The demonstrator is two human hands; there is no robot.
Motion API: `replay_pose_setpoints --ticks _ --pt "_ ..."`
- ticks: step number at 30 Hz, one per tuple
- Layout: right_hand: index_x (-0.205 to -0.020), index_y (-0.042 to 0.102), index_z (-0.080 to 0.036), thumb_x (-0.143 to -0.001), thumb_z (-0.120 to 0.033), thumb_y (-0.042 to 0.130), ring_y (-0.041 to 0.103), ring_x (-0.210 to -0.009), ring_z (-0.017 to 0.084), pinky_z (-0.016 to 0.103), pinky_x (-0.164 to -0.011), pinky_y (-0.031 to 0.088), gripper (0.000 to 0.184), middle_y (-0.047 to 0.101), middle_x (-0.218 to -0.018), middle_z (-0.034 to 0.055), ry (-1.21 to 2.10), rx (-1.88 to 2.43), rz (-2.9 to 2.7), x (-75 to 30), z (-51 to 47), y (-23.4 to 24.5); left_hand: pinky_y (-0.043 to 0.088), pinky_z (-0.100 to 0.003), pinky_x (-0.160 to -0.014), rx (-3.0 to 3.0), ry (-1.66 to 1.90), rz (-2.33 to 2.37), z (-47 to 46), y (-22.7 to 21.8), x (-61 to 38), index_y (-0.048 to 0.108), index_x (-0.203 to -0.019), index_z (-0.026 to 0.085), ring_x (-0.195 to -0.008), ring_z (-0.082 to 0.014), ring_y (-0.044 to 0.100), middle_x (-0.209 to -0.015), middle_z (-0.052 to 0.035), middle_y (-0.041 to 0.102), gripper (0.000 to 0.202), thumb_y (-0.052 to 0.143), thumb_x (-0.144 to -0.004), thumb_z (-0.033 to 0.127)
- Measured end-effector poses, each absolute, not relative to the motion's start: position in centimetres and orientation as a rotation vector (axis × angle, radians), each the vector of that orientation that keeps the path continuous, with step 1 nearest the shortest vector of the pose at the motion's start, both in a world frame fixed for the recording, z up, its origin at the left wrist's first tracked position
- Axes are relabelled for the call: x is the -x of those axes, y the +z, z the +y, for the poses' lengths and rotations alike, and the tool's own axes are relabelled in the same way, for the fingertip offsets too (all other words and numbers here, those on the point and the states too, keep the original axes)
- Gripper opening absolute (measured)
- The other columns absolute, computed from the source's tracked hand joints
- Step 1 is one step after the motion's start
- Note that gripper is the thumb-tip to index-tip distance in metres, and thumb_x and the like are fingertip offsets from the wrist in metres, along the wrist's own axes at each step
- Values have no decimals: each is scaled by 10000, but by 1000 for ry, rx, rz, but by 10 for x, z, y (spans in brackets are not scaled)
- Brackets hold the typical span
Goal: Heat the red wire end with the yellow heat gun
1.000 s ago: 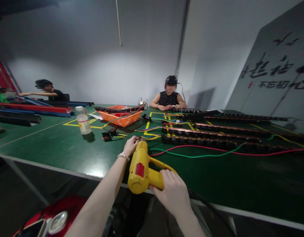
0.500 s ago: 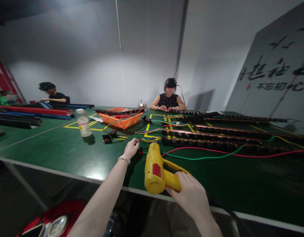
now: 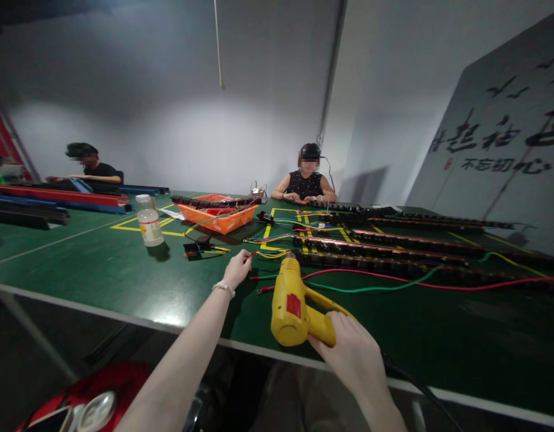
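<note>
My right hand is wrapped round the handle of a yellow heat gun, whose nozzle points away from me over the table. My left hand pinches the end of a wire bundle with yellow and blue leads; a bit of red shows at the fingertips. The bundle runs right to a long black strip. Between my hands and that strip lie a green wire and a red wire, each with a red-sleeved end near the gun's nozzle.
An orange basket with a dark strip across it stands beyond my left hand. A plastic bottle and a small black part with wires are left of it. A co-worker sits across the green table; another person is far left.
My right hand has shifted the heat gun slightly to the right, uncovering more of the red and green wire ends. My left hand keeps its pinch, and the view has turned a little.
</note>
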State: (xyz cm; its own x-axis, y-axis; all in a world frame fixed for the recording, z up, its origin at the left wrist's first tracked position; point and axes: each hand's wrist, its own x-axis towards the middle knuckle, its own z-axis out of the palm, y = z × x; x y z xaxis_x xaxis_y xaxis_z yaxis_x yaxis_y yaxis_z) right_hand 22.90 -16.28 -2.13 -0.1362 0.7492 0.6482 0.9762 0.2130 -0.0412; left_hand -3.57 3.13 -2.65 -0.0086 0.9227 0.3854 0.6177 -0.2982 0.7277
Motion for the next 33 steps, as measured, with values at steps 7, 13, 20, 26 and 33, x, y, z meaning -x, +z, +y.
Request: replay_pose_setpoints --ticks 7,13,20,26,33 --pt "-837 507 -181 -750 -535 589 548 -727 188 300 -671 394 374 569 -745 28 -623 1555 -1940 -216 -169 -23 368 -216 -603 -1910 1209 1643 27 -20 35 513 -738 205 -586 -121 538 -593 14 586 252 365 -872 359" --pt "-821 499 -183 -745 -526 597 539 -719 193 307 -674 385 366 557 -734 32 -627 1533 -1951 -200 -171 -25 359 -215 -595 -1922 1205 1640 26 -20 34 510 -734 207 -572 -120 526 -589 17 579 261 361 -874 369" --pt "-812 496 -193 -723 -516 622 531 -729 204 320 -668 378 358 553 -752 33 -513 1516 -1984 -177 -172 -25 363 -215 -596 -1940 1206 1659 29 -24 35 530 -739 201 -595 -122 519 -630 2 584 260 374 -871 362" --pt "-814 494 -200 -684 -484 666 527 -756 215 338 -691 385 357 553 -764 24 -387 1502 -1937 -153 -167 -25 369 -204 -616 -1899 1236 1644 27 -18 37 581 -741 182 -661 -124 516 -720 -19 631 226 442 -846 326" --pt "-803 507 -195 -658 -473 698 535 -757 216 334 -691 387 367 563 -765 23 -319 1493 -1956 -149 -167 -22 369 -197 -620 -1896 1253 1620 23 -13 37 594 -737 167 -681 -120 520 -764 -29 654 208 460 -840 288"
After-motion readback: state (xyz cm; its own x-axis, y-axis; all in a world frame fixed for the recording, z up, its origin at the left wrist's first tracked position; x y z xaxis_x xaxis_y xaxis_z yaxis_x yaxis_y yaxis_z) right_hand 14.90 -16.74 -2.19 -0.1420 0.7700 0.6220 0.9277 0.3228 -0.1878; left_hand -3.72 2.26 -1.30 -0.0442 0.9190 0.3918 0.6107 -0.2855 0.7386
